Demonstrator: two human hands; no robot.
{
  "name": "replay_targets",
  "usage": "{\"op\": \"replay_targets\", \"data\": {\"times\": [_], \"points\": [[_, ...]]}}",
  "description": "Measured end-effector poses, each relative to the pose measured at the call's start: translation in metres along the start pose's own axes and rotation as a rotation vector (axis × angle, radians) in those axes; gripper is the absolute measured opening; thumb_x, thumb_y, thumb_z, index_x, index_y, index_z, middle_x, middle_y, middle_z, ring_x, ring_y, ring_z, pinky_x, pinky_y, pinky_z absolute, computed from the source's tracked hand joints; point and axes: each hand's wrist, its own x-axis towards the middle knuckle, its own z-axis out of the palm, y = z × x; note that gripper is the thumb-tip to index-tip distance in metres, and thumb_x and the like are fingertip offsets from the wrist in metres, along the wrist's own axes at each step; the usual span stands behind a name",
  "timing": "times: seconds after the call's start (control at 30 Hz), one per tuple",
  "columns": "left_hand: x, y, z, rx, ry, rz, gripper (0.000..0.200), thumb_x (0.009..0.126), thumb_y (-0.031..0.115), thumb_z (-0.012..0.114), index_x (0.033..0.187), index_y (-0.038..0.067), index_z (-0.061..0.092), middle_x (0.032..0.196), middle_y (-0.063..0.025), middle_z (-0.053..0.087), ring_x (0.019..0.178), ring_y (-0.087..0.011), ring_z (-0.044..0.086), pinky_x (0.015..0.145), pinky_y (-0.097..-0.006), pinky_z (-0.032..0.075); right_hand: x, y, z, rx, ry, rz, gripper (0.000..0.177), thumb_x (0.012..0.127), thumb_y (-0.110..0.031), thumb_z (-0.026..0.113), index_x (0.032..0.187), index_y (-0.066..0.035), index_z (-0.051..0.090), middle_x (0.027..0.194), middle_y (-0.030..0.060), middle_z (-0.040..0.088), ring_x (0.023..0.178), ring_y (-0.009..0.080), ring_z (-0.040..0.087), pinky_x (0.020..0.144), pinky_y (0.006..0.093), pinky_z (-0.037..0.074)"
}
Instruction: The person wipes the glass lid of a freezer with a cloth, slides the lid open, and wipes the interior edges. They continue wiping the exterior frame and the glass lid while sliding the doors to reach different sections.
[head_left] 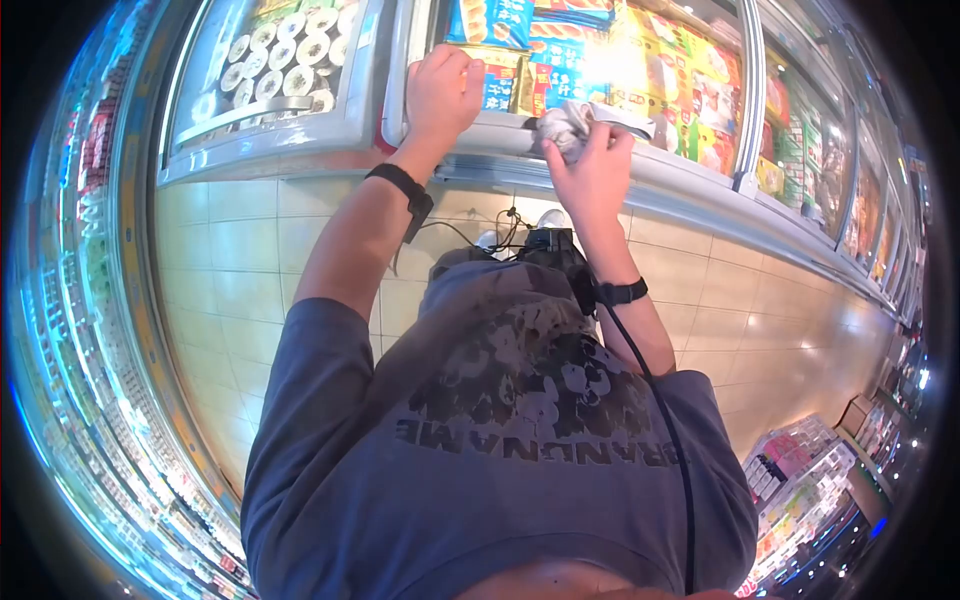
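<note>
My right hand [592, 165] grips a crumpled whitish cloth [566, 128] at the front edge of a freezer case [660, 165], beside the handle. My left hand [442, 95], its fingers curled, is over the left part of the same edge; whether anything is in it cannot be made out. Beyond the hands, blue packets [560, 55] and yellow-green packets [660, 75] lie under the glass. Each wrist has a black band on it.
To the left is another freezer section with a handle [245, 118] and round white items [290, 50]. Stocked shelves [90, 350] curve along the far left. Tiled floor [740, 300] lies below the freezers. Goods are stacked [800, 465] at the lower right. A black cable hangs over my shirt.
</note>
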Motion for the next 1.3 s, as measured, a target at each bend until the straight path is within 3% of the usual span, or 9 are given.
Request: {"op": "replay_targets", "data": {"times": [0.1, 0.2, 0.33, 0.4, 0.57, 0.87, 1.03, 1.23, 1.3], "points": [[0.003, -0.001, 0.001, -0.040, 0.002, -0.007, 0.025, 0.097, 0.028, 0.065, 0.084, 0.008, 0.068, 0.092, -0.0075, 0.066, 0.085, -0.0315, 0.064, 0.080, -0.0450, 0.045, 0.001, -0.001, 0.008, -0.015, 0.003, -0.030, 0.058, 0.076, -0.029, 0.088, 0.121, -0.004, 0.061, 0.123, 0.0222, 0.054, 0.105, 0.0413, 0.064, 0.084, 0.0496, 0.057], [0.004, -0.001, 0.002, -0.057, 0.010, -0.013, 0.026, 0.097, 0.028, 0.064, 0.082, 0.007, 0.067, 0.088, -0.0079, 0.065, 0.082, -0.0321, 0.063, 0.078, -0.0452, 0.045, 0.002, -0.016, 0.010, 0.150, -0.080, 0.011, 0.048, 0.073, -0.015, 0.086, 0.111, -0.003, 0.060, 0.116, 0.0224, 0.053, 0.109, 0.0430, 0.058, 0.090, 0.0509, 0.052], [0.003, -0.002, 0.000, -0.041, -0.012, -0.001, 0.027, 0.098, 0.028, 0.064, 0.081, 0.007, 0.067, 0.085, -0.0070, 0.063, 0.079, -0.0322, 0.063, 0.076, -0.0447, 0.045, -0.001, -0.042, 0.033, 0.300, -0.109, -0.093, 0.046, 0.074, -0.013, 0.085, 0.111, -0.004, 0.060, 0.116, 0.0216, 0.053, 0.108, 0.0419, 0.060, 0.089, 0.0498, 0.053], [0.002, -0.003, 0.000, -0.037, -0.003, 0.015, 0.027, 0.098, 0.028, 0.064, 0.081, 0.007, 0.067, 0.084, -0.0069, 0.063, 0.078, -0.0322, 0.062, 0.076, -0.0445, 0.045, 0.001, -0.063, 0.041, 0.285, -0.234, -0.283, 0.044, 0.079, -0.014, 0.081, 0.115, -0.005, 0.059, 0.122, 0.0203, 0.054, 0.103, 0.0434, 0.065, 0.084, 0.0510, 0.056], [0.005, -0.003, -0.001, -0.010, 0.004, 0.032, 0.028, 0.099, 0.029, 0.063, 0.081, 0.008, 0.068, 0.083, -0.0074, 0.062, 0.075, -0.0324, 0.061, 0.074, -0.0446, 0.045, 0.004, -0.052, 0.024, 0.266, -0.260, -0.334, 0.044, 0.079, -0.014, 0.080, 0.115, -0.003, 0.058, 0.120, 0.0194, 0.056, 0.105, 0.0429, 0.063, 0.086, 0.0499, 0.055], [-0.001, -0.002, 0.000, -0.028, 0.000, 0.012, 0.032, 0.100, 0.032, 0.063, 0.081, 0.008, 0.069, 0.079, -0.0074, 0.061, 0.074, -0.0324, 0.062, 0.075, -0.0447, 0.045, 0.008, 0.096, -0.026, -0.103, 0.026, 0.073, 0.043, 0.081, -0.013, 0.077, 0.119, 0.000, 0.060, 0.109, 0.0230, 0.062, 0.105, 0.0432, 0.061, 0.092, 0.0524, 0.051], [0.000, -0.002, 0.003, -0.026, 0.009, -0.019, 0.029, 0.099, 0.030, 0.065, 0.080, 0.008, 0.070, 0.079, -0.0067, 0.062, 0.075, -0.0313, 0.062, 0.076, -0.0435, 0.044, 0.012, 0.070, -0.013, -0.127, -0.016, -0.023, 0.037, 0.085, -0.009, 0.071, 0.122, 0.000, 0.067, 0.112, 0.0244, 0.067, 0.109, 0.0416, 0.062, 0.093, 0.0514, 0.052], [0.002, 0.003, -0.001, -0.018, -0.061, -0.084, 0.030, 0.097, 0.027, 0.066, 0.075, 0.006, 0.064, 0.078, -0.0079, 0.061, 0.074, -0.0324, 0.060, 0.075, -0.0445, 0.043, 0.011, 0.031, 0.006, -0.069, 0.001, 0.098, 0.024, 0.085, -0.006, 0.068, 0.107, 0.001, 0.066, 0.108, 0.0238, 0.058, 0.100, 0.0463, 0.059, 0.090, 0.0553, 0.050], [0.002, 0.001, 0.001, -0.019, -0.048, -0.043, 0.030, 0.097, 0.026, 0.066, 0.074, 0.006, 0.062, 0.078, -0.0084, 0.061, 0.074, -0.0328, 0.060, 0.074, -0.0449, 0.043, 0.011, 0.026, 0.013, -0.151, 0.051, 0.010, 0.023, 0.084, -0.005, 0.068, 0.105, 0.002, 0.062, 0.106, 0.0255, 0.056, 0.096, 0.0467, 0.057, 0.091, 0.0557, 0.047]]}}
